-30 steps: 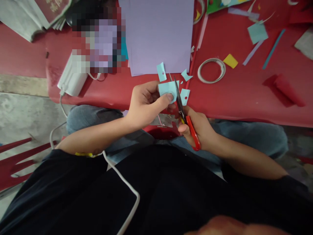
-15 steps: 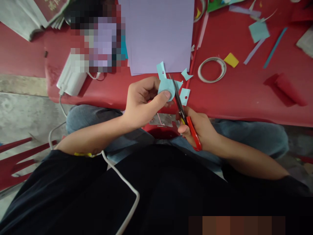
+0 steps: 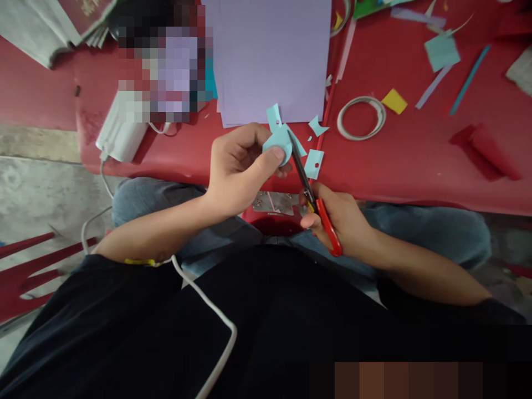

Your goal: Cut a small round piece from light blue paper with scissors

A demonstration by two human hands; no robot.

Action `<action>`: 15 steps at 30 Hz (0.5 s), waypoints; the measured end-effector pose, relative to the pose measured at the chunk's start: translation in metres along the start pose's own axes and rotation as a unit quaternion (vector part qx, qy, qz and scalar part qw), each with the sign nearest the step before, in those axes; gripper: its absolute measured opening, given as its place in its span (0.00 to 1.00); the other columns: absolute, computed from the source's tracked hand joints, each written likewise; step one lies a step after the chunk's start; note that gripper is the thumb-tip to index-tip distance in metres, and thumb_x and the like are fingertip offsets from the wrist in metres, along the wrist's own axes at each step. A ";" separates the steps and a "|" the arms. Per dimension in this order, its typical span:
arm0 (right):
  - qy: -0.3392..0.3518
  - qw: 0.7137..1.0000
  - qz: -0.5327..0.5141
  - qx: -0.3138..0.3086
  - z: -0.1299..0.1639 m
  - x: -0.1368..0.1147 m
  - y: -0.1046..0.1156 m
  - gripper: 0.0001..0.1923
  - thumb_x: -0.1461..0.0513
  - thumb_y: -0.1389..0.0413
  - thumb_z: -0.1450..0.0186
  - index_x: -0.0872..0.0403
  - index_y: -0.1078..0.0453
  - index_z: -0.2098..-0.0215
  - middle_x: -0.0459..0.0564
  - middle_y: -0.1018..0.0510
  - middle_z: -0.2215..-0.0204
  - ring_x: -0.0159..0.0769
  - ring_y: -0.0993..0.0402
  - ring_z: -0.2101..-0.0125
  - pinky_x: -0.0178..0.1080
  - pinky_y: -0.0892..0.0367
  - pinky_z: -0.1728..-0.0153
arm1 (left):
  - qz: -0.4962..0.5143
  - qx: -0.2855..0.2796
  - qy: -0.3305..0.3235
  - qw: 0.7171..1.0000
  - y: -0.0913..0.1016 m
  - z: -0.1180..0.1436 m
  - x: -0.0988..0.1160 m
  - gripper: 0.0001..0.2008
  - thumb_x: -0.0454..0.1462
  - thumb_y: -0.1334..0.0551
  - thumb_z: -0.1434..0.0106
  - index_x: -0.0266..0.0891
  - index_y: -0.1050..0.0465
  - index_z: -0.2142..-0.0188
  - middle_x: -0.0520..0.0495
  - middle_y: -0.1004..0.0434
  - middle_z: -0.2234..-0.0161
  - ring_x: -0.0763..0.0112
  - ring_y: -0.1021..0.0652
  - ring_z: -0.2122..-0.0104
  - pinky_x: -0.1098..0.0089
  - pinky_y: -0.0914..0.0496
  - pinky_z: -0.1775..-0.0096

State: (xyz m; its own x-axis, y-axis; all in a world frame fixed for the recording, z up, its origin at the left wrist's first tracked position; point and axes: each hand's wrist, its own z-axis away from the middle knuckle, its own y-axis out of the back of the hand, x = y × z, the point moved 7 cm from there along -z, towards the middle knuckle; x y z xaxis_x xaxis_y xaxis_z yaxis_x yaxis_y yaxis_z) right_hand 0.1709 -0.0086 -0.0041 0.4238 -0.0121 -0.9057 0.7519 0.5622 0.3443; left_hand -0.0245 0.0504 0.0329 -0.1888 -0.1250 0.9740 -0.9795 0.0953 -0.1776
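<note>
Between the thumb and fingers of my left hand (image 3: 241,169) is a light blue piece of paper (image 3: 277,142) with a rounded lower edge. My right hand (image 3: 338,219) grips a pair of scissors (image 3: 303,170) by its red handles. The dark blades point up and left, their tips at the paper's right edge, where a strip of it hangs off to the right. Just beyond lie loose light blue scraps: one with a small hole (image 3: 315,164), a notched one (image 3: 318,126), and another (image 3: 273,115) above the held paper, partly over the purple sheets (image 3: 272,61).
On the red table (image 3: 399,172) are a roll of tape (image 3: 361,118), a yellow scrap (image 3: 394,102), a blue strip (image 3: 469,80) and a pale blue square (image 3: 442,53). At left sits a white power bank (image 3: 124,127) with a cable. An open book (image 3: 70,25) lies at the upper left.
The held paper has turned and shifted slightly left in my left hand, and the blades now meet it higher up. A tiny blue snippet has appeared on the table by the notched scrap.
</note>
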 end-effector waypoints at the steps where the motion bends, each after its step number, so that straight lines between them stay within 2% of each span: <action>1: -0.001 1.000 -0.003 -0.002 0.000 -0.001 0.000 0.40 0.26 0.45 0.33 0.53 0.30 0.53 0.45 0.26 0.76 0.35 0.29 0.76 0.37 0.40 0.72 | 0.002 0.003 0.001 1.000 0.001 0.000 0.000 0.17 0.46 0.25 0.29 0.40 0.24 0.69 0.51 0.20 0.73 0.70 0.17 0.73 0.69 0.23 0.70; 6: 0.021 1.000 0.017 -0.002 -0.001 -0.007 0.000 0.37 0.29 0.44 0.29 0.54 0.30 0.54 0.45 0.26 0.76 0.33 0.33 0.78 0.37 0.40 0.72 | 0.016 0.012 -0.017 1.000 0.002 0.000 0.000 0.14 0.43 0.26 0.28 0.40 0.23 0.67 0.50 0.19 0.72 0.70 0.16 0.72 0.72 0.23 0.71; 10: 0.037 0.999 0.024 0.020 -0.003 -0.005 0.006 0.33 0.33 0.40 0.29 0.53 0.29 0.53 0.45 0.24 0.73 0.34 0.31 0.76 0.38 0.38 0.71 | 0.021 0.013 -0.011 1.000 0.004 -0.001 -0.001 0.14 0.42 0.27 0.27 0.39 0.23 0.67 0.50 0.18 0.72 0.70 0.15 0.73 0.73 0.24 0.73; 13: 0.005 1.000 0.001 -0.014 -0.004 0.003 0.006 0.32 0.35 0.36 0.31 0.51 0.29 0.48 0.45 0.23 0.72 0.37 0.28 0.75 0.39 0.35 0.72 | 0.012 0.016 0.008 1.000 0.006 -0.002 -0.002 0.16 0.45 0.26 0.28 0.40 0.24 0.68 0.50 0.17 0.71 0.71 0.16 0.74 0.72 0.24 0.73; 15: -0.025 0.998 -0.034 -0.047 -0.003 0.007 0.004 0.32 0.34 0.38 0.30 0.49 0.30 0.45 0.47 0.20 0.69 0.41 0.24 0.73 0.40 0.31 0.71 | -0.007 0.021 0.029 0.999 0.007 -0.003 -0.003 0.18 0.47 0.25 0.30 0.40 0.25 0.69 0.50 0.16 0.70 0.71 0.17 0.74 0.71 0.23 0.72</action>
State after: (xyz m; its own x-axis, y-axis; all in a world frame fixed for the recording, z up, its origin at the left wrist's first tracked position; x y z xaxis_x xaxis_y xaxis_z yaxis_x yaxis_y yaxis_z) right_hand 0.1754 -0.0041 -0.0102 0.4007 -0.0928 -0.9115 0.7300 0.6335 0.2565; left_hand -0.0301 0.0541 0.0289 -0.1720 -0.0681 0.9827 -0.9843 0.0531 -0.1686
